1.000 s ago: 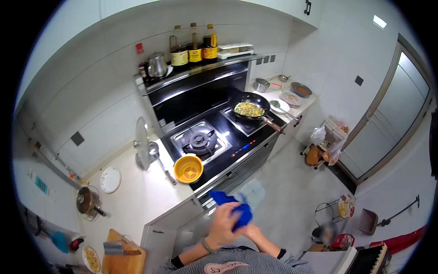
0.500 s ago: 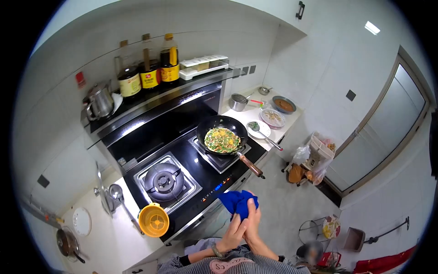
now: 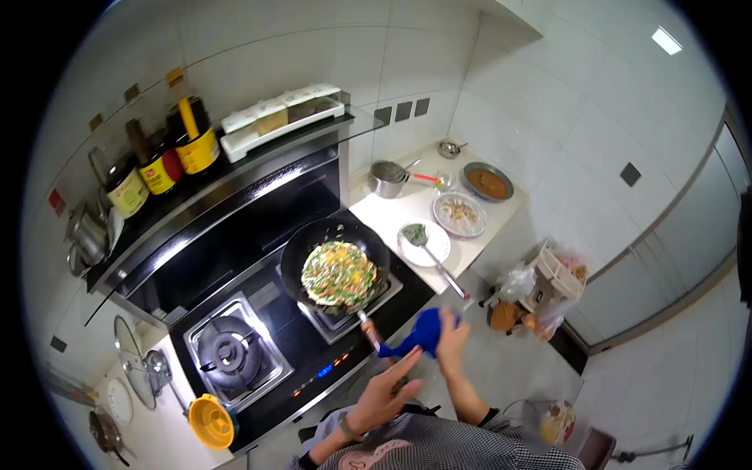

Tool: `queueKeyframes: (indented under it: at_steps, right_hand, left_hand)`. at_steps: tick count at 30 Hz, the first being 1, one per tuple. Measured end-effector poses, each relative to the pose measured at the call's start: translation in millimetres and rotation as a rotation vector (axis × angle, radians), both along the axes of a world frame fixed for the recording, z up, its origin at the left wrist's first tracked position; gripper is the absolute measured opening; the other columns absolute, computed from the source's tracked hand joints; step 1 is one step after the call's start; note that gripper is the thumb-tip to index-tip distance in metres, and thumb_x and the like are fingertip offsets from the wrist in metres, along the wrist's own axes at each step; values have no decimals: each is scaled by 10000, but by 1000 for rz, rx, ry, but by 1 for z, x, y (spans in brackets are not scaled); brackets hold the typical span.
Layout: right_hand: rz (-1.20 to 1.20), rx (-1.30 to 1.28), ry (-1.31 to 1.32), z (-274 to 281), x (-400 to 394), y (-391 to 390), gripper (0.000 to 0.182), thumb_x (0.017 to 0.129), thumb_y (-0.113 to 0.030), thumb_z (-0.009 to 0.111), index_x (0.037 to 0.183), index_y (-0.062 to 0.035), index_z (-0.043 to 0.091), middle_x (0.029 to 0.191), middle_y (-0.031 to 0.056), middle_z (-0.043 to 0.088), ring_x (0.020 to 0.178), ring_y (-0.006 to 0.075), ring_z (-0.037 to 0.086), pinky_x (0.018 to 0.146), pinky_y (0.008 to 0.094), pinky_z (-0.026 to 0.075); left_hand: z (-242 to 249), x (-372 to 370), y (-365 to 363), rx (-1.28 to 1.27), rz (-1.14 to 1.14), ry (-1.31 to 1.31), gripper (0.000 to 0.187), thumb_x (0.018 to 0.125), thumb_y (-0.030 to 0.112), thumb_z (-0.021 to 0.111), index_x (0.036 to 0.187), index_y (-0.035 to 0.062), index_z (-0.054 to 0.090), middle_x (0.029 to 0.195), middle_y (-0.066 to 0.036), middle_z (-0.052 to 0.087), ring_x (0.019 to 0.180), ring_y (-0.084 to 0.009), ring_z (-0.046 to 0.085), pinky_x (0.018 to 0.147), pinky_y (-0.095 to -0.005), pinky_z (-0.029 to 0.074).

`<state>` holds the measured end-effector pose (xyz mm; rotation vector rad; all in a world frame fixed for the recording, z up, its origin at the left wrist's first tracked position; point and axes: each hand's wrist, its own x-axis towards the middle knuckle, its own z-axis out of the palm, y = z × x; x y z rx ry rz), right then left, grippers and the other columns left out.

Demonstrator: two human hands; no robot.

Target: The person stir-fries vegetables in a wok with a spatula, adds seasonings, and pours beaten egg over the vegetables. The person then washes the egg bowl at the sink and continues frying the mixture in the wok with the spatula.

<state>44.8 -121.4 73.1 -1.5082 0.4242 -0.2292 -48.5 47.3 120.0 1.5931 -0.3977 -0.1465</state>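
One blue cloth (image 3: 425,333): lower centre, gripped in right hand (image 3: 452,345)
Left hand (image 3: 392,399): fingers wide, near it
Wok (image 3: 291,262): mid-frame, handle (image 3: 370,332) toward cloth
Spoon (image 3: 443,272): right, overhanging white plate (image 3: 440,247)
Yellow basket (image 3: 210,423): lower left

The cloth (image 3: 424,332) looks matt, the stovetop (image 3: 301,359) glossy, the pan handle (image 3: 370,332) wooden, the saucepan (image 3: 385,188) metal.

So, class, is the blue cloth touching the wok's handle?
Cannot tell. In the head view, the blue cloth appears to overlap the end of the wok's handle, but this angle hides any contact or gap.
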Motion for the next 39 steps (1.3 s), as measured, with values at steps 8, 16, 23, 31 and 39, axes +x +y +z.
queueKeyframes:
  at_steps: [8,16,23,31,39]
  right_hand:
    - [-341,182,265,-129,268,-204,430,907,-410,528,1133,-45,559,1051,83,617,911,209,591,834,377,472]
    - [121,148,522,-190,315,-214,696,874,-457,539,1417,-80,322,1447,186,326,1320,289,334,1069,454,271]
    - [1167,330,339,-95,156,-70,386,954,-345,483,1100,2,565,931,141,628,818,210,654,732,328,554]
    - [1343,571,780,-65,63,33,323,942,-330,491,1033,-29,566,685,48,589,365,114,478,308,253,418]
    - [1363,586,667,-125,41,35,213,917,-208,531,1025,-25,551,815,79,618,472,111,545,355,223,454]
  left_hand:
    - [-88,28,9,205,713,406,395,907,209,587,1242,8,531,1215,-133,579,1150,-234,529,987,-336,391]
    - [-148,29,-25,-557,544,1025,396,925,282,578,1229,37,515,1066,-65,614,940,-168,612,821,-304,499]
    - [-110,61,-41,-812,548,1003,131,877,112,592,914,86,469,661,12,451,510,-86,453,446,-261,400]
    - [-93,70,-46,-362,703,734,68,766,2,545,784,-1,479,564,-59,485,426,-150,497,361,-289,421]
    - [-135,45,-51,-308,723,625,78,770,38,540,766,5,470,536,-69,498,416,-153,507,375,-281,423]
